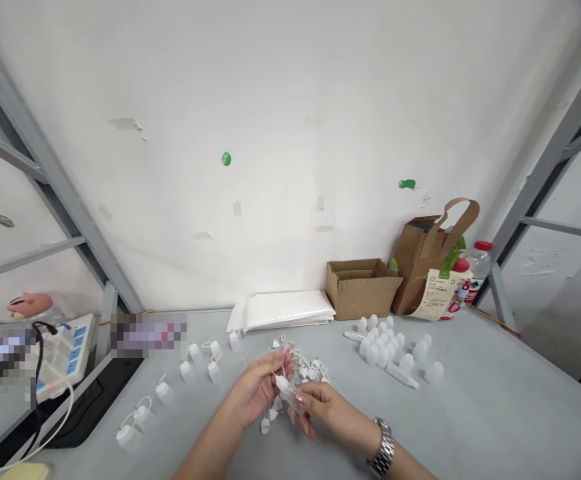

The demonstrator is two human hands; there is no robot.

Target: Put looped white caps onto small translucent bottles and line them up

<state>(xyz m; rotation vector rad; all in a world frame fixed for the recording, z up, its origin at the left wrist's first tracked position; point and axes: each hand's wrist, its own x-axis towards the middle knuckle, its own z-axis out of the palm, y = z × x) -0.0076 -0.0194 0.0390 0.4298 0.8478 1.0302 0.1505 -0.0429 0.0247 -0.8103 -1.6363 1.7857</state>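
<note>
A small translucent bottle (pixel 293 396) with a white cap is held tilted over the middle of the grey table. My right hand (pixel 320 405) is closed on the bottle's body, its fingers wrapped round it. At the cap end, the fingers of my left hand (pixel 263 383) pinch the white cap and its thin strap. Under and behind both hands lies a pile of white caps with straps (pixel 315 369), partly hidden by them. Several capped bottles (pixel 185 371) stand to the left. On the right, uncapped translucent bottles (pixel 383 347) are grouped together.
White padded envelopes (pixel 285 311) and an open cardboard box (pixel 363 297) lie along the wall. Right of them are a brown paper bag (pixel 413 267) and a red-capped bottle (pixel 481 263). A power strip (pixel 67 357) with cables and a black mat (pixel 95 400) are on the left.
</note>
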